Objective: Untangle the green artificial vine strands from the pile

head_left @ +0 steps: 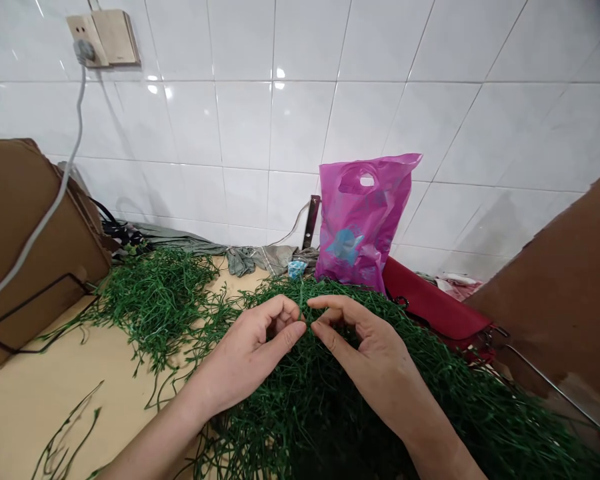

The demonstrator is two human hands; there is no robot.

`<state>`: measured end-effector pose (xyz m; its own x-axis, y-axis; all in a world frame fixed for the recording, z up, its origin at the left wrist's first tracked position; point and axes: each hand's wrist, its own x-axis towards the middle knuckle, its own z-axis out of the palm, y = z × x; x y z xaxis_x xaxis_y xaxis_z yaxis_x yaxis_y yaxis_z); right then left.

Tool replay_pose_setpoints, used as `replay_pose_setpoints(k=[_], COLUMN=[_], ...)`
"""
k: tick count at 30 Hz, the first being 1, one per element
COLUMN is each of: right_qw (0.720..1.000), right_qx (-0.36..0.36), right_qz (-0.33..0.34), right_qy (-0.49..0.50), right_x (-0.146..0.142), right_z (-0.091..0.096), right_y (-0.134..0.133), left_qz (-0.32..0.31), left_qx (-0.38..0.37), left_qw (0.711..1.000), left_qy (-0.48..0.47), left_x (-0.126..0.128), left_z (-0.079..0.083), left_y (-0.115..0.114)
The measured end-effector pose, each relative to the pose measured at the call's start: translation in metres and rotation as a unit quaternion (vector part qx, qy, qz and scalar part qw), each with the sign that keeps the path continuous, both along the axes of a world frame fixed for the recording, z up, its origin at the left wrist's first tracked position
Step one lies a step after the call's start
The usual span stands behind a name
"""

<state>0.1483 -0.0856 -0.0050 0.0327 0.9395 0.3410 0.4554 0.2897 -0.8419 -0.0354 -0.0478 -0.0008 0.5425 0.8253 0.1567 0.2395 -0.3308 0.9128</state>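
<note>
- In the head view, my left hand (253,340) reaches in over the counter (115,400), its thumb and curled forefinger pinching a thin green stem (301,308) that stands up between my two hands.
- My right hand (383,357) faces it, just beside the stem; its forefinger and thumb tips are apart, and I cannot tell whether its other fingers grip anything.
- Under both my hands spreads a large heap of green stems (460,360), tangled and dark in the middle, running off toward my lower right.
- To my left sits a smaller heap of green stems (155,300), with scattered strands bridging the two.
- Nearer me on the left, a few loose stems (70,443) lie apart from the heaps.
- Behind the large heap, a purple plastic bag (365,227) with a cut-out handle stands upright near the white tiled wall (240,120).
- Just right of it lies a red bag (430,303).
- A cardboard box (25,220) stands at my far left, with a black wire frame (35,293) in front; more brown cardboard (570,287) rises at my right.
- Grey cloth (240,260) lies along the foot of the wall.
- High on the left, a grey plug (83,50) sits in a wall socket (110,37), its cable (80,120) trailing down.
</note>
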Motion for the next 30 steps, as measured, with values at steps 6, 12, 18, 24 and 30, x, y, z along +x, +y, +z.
replay_pose_setpoints(k=[6,12,18,24,30], right_qw=[0.993,0.945,0.981,0.994,0.967], right_qx=[0.045,0.224,0.119,0.049,0.187], right_qz=[0.027,-0.057,-0.112,-0.088,-0.101], right_qy=[-0.109,-0.23,-0.106,-0.036,-0.141], right_x=[0.006,0.003,-0.006,-0.005,-0.004], right_z=[0.0,-0.002,-0.001,0.001,0.0], right_y=[0.001,0.005,0.005,0.007,0.006], left_qz=[0.014,0.035,0.055,0.059,0.068], left_qx=[0.0,0.016,0.052,0.054,0.073], left_qw=[1.0,0.999,0.997,0.997,0.995], left_qy=[-0.002,-0.001,0.011,0.008,0.023], left_x=[0.002,0.007,0.012,0.013,0.015], left_z=[0.001,-0.002,0.0,0.001,-0.001], left_y=[0.001,-0.002,-0.006,-0.007,-0.007])
